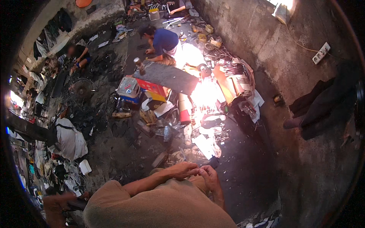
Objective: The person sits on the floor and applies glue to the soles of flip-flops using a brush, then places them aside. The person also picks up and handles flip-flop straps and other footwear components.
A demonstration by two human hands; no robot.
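My left hand [185, 170] and my right hand [210, 179] meet in front of my tan-clothed body at the bottom middle. My left forearm crosses from the lower left, and its fingers lie against the right hand's fingers. A small dark object [214, 162] sticks out just beyond the fingertips, and my right hand seems closed on it. Whether the left hand also grips it is unclear. Below them is a dark, littered concrete floor [243, 178].
A person in a blue shirt [164, 41] crouches ahead by a grey slab [167, 77]; another person sits at far left [78, 53]. Boxes, a red cylinder [185, 110], scrap, a fan [81, 88] and glare fill the middle. A concrete wall [304, 76] rises on the right. Someone's hand [57, 205] shows at the lower left.
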